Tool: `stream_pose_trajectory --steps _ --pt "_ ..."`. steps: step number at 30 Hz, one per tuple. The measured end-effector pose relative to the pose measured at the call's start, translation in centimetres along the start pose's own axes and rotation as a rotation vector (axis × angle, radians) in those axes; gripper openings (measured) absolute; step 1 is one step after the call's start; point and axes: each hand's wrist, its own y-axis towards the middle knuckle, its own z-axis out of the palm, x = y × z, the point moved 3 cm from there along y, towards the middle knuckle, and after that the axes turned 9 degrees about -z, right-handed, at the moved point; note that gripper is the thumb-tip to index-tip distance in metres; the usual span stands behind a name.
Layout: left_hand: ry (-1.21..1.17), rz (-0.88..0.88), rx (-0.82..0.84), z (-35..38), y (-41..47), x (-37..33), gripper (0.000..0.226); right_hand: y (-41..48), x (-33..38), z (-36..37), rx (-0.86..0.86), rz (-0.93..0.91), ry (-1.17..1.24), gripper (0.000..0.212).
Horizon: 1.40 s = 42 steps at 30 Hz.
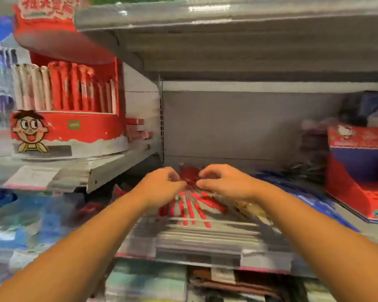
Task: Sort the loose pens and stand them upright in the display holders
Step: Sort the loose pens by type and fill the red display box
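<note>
A loose bunch of red-and-white pens (190, 209) lies fanned out on the grey shelf (205, 238), tips toward me. My left hand (162, 184) and my right hand (223, 182) meet at the far end of the bunch, fingers curled around the red pen ends (189, 174). The frame is blurred, so the exact grip is unclear. A round red display holder (70, 127) with a cartoon face stands on the upper left shelf, filled with upright red and white pens (63, 90).
A red and blue cardboard display box (358, 162) stands at the right. Blue packages (310, 199) lie beside my right forearm. An upper shelf (227, 22) overhangs. More stationery fills the lower shelves (151, 280) and the left side (20, 214).
</note>
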Motion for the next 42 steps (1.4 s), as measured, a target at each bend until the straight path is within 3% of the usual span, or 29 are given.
stream_pose_trajectory --steps 4,7,8,12,18,21,24,26,28,31,34,37,42 --pt "0.146 -0.198 0.279 1.8 4.1 1.9 0.037 4.8 -2.8 1.4 0.249 0.111 -0.271 0.039" --pt "0.335 -0.295 0.46 2.7 5.8 2.9 0.114 7.1 -5.0 2.5 0.458 0.159 -0.46 0.043" --pt "0.39 -0.297 0.498 2.8 6.1 2.7 0.12 7.4 -5.3 2.7 0.496 0.165 -0.511 0.044" --pt "0.392 -0.281 0.563 3.4 7.5 1.5 0.065 8.5 -5.8 3.4 0.581 0.164 -0.558 0.037" --pt "0.662 -0.26 0.387 3.8 9.8 0.7 0.039 9.7 -6.0 4.0 0.539 0.174 -0.385 0.033" --pt "0.543 -0.302 0.396 4.1 10.4 0.9 0.021 9.4 -5.4 4.8 0.509 0.155 -0.241 0.03" --pt "0.391 -0.277 0.414 4.1 10.3 1.3 0.03 9.3 -5.0 3.9 0.537 0.09 -0.289 0.021" --pt "0.327 -0.252 0.504 3.7 9.7 1.7 0.054 9.3 -5.3 2.2 0.605 0.104 -0.271 0.023" --pt "0.248 -0.256 0.614 3.1 9.3 2.4 0.059 9.3 -6.1 0.3 0.628 0.091 -0.29 0.028" --pt "0.256 -0.221 0.697 2.8 9.2 3.1 0.08 10.1 -8.0 -1.4 0.48 0.104 -0.265 0.021" --pt "0.349 -0.217 0.634 3.1 9.6 3.4 0.105 11.1 -9.2 -1.2 0.308 0.053 -0.343 0.02" --pt "0.405 -0.228 0.542 3.1 10.0 3.7 0.102 11.1 -10.4 0.7 0.273 0.065 -0.349 0.019" --pt "0.504 -0.185 0.357 4.2 10.5 4.0 0.067 11.0 -10.9 2.5 0.348 0.076 -0.526 0.016"
